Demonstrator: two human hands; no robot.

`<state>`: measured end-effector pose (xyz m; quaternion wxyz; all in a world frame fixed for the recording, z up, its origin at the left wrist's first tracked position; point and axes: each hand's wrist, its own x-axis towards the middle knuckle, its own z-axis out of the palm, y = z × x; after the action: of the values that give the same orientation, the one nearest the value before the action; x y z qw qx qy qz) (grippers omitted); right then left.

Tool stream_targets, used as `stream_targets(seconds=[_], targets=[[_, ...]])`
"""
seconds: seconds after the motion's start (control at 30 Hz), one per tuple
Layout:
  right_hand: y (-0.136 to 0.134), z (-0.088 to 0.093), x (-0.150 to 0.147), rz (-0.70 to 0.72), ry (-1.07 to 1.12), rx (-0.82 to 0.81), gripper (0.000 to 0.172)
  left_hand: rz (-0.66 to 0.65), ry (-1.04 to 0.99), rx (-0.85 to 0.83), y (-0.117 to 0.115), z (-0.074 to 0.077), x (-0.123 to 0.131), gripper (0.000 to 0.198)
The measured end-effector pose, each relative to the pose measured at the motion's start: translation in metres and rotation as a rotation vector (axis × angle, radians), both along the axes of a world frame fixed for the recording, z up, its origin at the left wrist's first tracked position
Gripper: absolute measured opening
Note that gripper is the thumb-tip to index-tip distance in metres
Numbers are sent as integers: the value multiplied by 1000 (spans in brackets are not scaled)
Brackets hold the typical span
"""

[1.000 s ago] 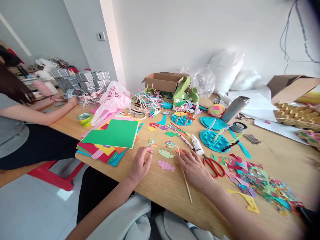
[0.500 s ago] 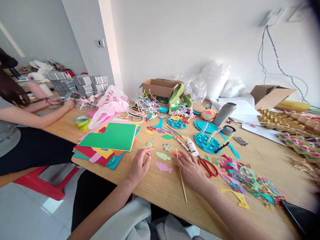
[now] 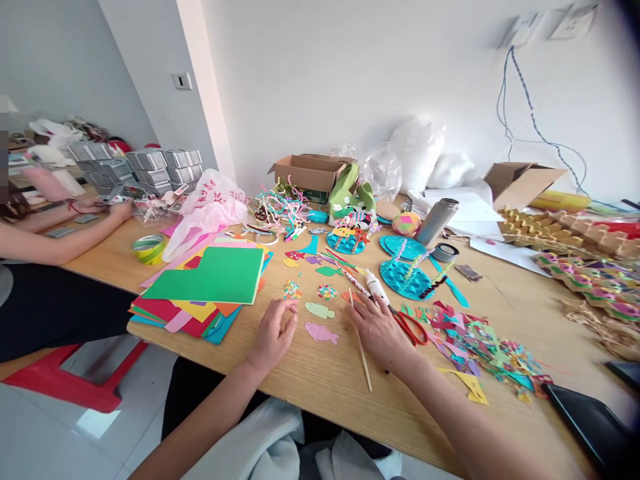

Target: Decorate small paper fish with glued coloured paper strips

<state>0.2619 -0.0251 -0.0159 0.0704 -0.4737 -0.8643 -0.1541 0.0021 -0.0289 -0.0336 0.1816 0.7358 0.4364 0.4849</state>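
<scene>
Vs 1 s ago: both hands approx same spot, only the view has swung.

- L hand (image 3: 273,333): near table (image 3: 320,383) edge, fingers curled in, thumb tip to forefinger; can't tell if a scrap is pinched.
- R hand (image 3: 383,328): flat, fingers apart, thumb side against wooden stick (image 3: 365,367).
- Pink fish (image 3: 321,333) and green fish (image 3: 319,309): btwn the hands, untouched.
- Red scissors (image 3: 414,329): just R of R hand.

Reads as a pause, no grab underway.

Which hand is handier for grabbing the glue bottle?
Probably the right. The right hand lies flat, its fingertips close to the glue bottle. The left hand sits farther off, across the pink fish, with its fingers curled.
</scene>
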Motion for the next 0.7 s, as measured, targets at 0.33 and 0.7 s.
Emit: stream_targets(seconds=[0.33, 0.7], targets=[[15, 1, -4, -8, -73, 28, 46, -30, 47, -10, -1, 1, 0, 23], [-70, 3, -26, -39, 304, -59, 44, -60, 378, 0, -15, 6, 2, 41]])
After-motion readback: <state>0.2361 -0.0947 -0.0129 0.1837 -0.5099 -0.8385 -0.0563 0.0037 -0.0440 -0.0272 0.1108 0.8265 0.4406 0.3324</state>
